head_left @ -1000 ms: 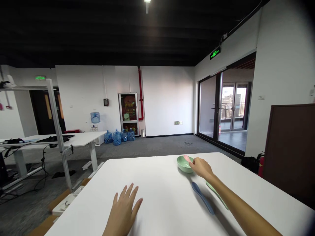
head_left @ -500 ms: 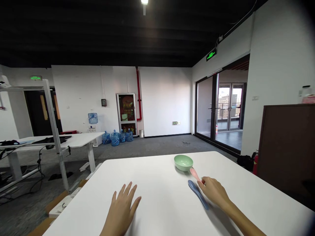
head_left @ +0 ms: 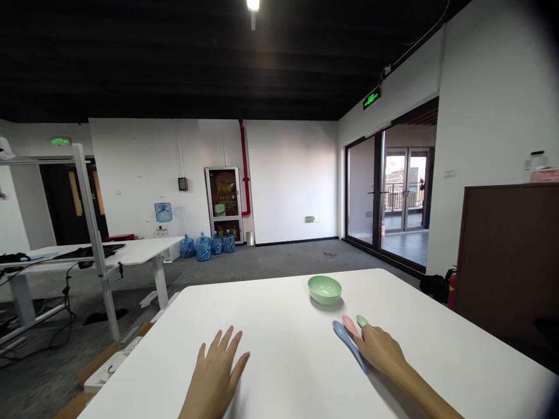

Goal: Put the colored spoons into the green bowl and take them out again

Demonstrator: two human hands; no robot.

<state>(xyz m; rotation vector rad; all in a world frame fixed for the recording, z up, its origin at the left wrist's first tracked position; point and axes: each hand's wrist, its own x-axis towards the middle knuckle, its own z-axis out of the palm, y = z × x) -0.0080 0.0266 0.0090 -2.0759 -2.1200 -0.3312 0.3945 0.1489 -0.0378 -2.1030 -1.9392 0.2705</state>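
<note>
My right hand [head_left: 381, 348] is closed over the handle of a pink spoon [head_left: 350, 325], thumb against it. That handle is mostly hidden by my fingers. Just past my fingertips shows the head of a green spoon [head_left: 362, 320]; the rest of it is under my hand. Left of the pink spoon, a blue spoon [head_left: 348, 342] lies slanted on the white table [head_left: 279, 349]. A light green bowl [head_left: 325, 290] stands upright beyond the spoons, seemingly with nothing in it. My left hand [head_left: 216, 369] is at the table's left part, palm down, fingers spread, holding nothing.
Past the table's left edge are cardboard boxes [head_left: 96, 364] and a metal frame post [head_left: 94, 233]. A second white table [head_left: 144, 249] is farther left. Blue water bottles [head_left: 203, 247] stand by the far wall. A brown cabinet [head_left: 506, 262] is at the right.
The pink spoon's head has moved back from the bowl, toward me, and now lies alongside the blue spoon. The green spoon's head has come into sight. My left hand stays put.
</note>
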